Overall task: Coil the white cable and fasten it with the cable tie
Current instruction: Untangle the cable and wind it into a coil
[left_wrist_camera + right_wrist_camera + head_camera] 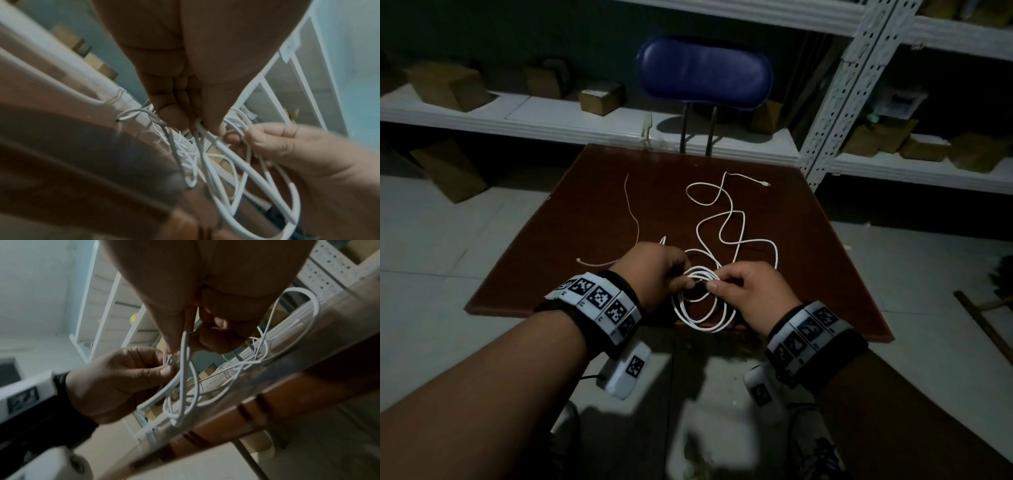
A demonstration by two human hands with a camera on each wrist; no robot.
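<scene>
The white cable (736,226) lies in loose bends across the brown table (592,219), its plug end at the far right. Near the table's front edge several turns of it form a coil (702,308) that hangs between my hands. My left hand (681,274) pinches the top of the coil (207,134) between thumb and fingers. My right hand (714,284) pinches the same bundle just to the right (185,340). A thin pale cable tie (632,212) lies on the table's left half, apart from both hands.
A blue-backed chair (705,73) stands behind the table. White metal shelving (571,120) with cardboard boxes runs along the back and right. A perforated shelf post (842,99) rises at the table's far right corner. Pale floor surrounds the table.
</scene>
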